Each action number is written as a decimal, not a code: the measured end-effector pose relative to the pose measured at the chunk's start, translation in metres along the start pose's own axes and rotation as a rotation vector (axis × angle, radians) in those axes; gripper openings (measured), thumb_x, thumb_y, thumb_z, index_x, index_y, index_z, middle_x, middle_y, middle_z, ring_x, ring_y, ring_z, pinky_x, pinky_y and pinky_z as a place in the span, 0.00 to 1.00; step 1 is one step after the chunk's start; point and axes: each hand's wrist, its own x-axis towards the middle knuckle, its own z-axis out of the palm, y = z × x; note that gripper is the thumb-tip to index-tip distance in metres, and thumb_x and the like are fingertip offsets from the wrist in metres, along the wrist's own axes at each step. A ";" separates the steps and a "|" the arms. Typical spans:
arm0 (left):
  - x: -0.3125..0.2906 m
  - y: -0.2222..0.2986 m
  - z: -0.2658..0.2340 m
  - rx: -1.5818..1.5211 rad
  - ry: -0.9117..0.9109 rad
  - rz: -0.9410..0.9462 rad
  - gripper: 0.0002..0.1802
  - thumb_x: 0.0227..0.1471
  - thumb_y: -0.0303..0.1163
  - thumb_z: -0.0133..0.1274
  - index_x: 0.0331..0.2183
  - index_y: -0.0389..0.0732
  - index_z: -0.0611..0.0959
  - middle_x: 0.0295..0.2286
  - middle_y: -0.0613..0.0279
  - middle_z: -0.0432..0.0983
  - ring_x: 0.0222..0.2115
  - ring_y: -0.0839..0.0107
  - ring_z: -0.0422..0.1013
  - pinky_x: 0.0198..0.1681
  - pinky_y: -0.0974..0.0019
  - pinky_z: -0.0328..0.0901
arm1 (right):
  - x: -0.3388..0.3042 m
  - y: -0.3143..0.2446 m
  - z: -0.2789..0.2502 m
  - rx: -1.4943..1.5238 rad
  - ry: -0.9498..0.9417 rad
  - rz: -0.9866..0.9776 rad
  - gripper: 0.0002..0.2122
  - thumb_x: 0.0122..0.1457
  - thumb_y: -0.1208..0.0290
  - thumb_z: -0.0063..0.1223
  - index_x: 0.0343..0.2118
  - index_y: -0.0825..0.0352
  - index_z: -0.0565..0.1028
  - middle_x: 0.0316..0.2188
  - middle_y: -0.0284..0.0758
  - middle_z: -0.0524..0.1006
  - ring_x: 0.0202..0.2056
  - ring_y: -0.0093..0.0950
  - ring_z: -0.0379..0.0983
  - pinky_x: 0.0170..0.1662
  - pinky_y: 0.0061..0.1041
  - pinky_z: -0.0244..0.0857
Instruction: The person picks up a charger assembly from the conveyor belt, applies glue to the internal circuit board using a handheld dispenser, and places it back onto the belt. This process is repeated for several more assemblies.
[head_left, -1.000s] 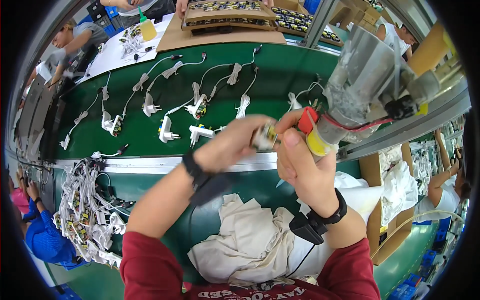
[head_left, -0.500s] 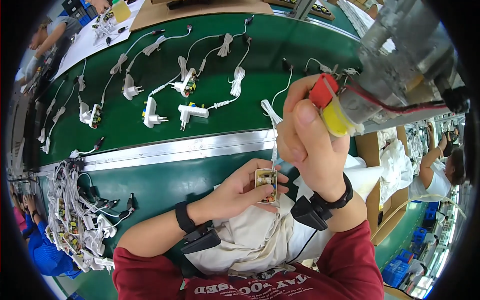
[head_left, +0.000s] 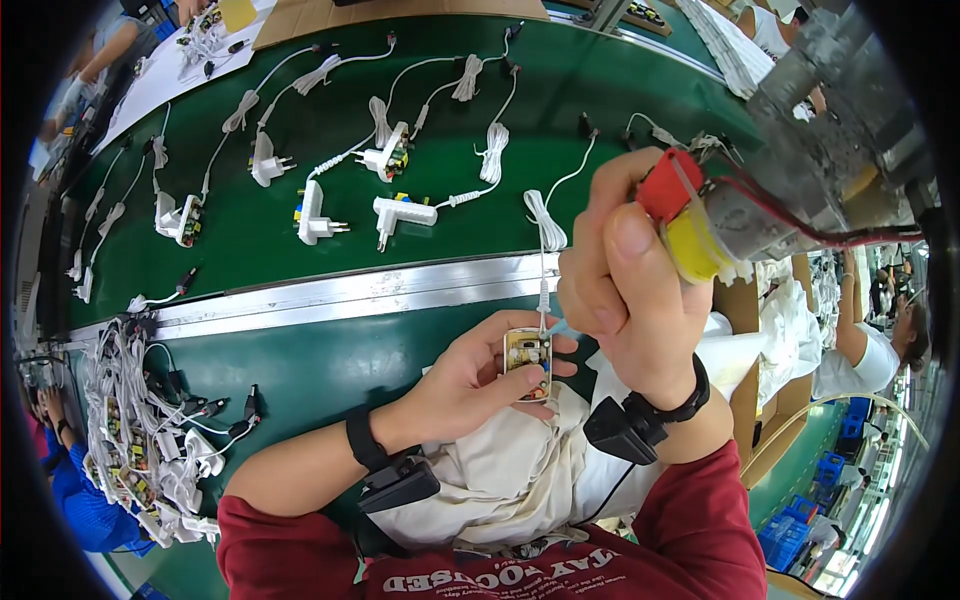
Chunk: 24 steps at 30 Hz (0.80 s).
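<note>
In my left hand point(head_left: 478, 372) lies an open white power adapter point(head_left: 527, 366), its circuit board facing up and my thumb pressing on the lower part. A white cable point(head_left: 543, 292) runs from its top edge to a tied bundle beyond. My right hand point(head_left: 640, 285) is wrapped round a grey tool point(head_left: 735, 225) with a red block point(head_left: 669, 186), a yellow band point(head_left: 693, 247) and red and black wires. From below the right fingers, a light-blue tip point(head_left: 563, 328) reaches the board's upper right corner; whether it touches is unclear.
Several white plug adapters point(head_left: 404, 212) with coiled cables lie across the green belt point(head_left: 420, 255) beyond a metal rail point(head_left: 380, 284). A tangled heap of adapters and cables point(head_left: 150, 430) sits at left. Cardboard boxes point(head_left: 738, 300) stand at right. Other people work at both sides.
My right hand and the tool have shifted slightly right and down. The light-blue tip now shows at the board's corner. The adapter has moved slightly left in view, still in my left hand.
</note>
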 end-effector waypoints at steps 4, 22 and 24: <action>-0.001 0.000 -0.003 0.034 -0.007 0.003 0.23 0.57 0.23 0.41 0.53 0.42 0.59 0.49 0.58 0.63 0.48 0.67 0.65 0.44 0.60 0.70 | -0.003 -0.003 0.004 0.026 -0.028 -0.002 0.14 0.59 0.59 0.45 0.34 0.65 0.60 0.09 0.25 0.57 0.09 0.13 0.47 0.13 0.16 0.41; -0.004 0.010 -0.010 -0.180 0.168 -0.006 0.20 0.58 0.26 0.38 0.53 0.42 0.61 0.48 0.58 0.64 0.49 0.67 0.65 0.47 0.56 0.69 | -0.010 -0.007 0.015 -0.010 -0.051 0.059 0.17 0.59 0.55 0.45 0.36 0.65 0.59 0.09 0.25 0.57 0.08 0.14 0.48 0.12 0.17 0.41; -0.004 0.009 -0.010 -0.174 0.162 -0.004 0.20 0.58 0.27 0.38 0.53 0.42 0.61 0.48 0.58 0.63 0.49 0.67 0.65 0.47 0.56 0.68 | -0.011 -0.007 0.016 -0.010 -0.054 0.053 0.17 0.59 0.55 0.45 0.36 0.65 0.58 0.09 0.25 0.57 0.08 0.14 0.48 0.11 0.17 0.42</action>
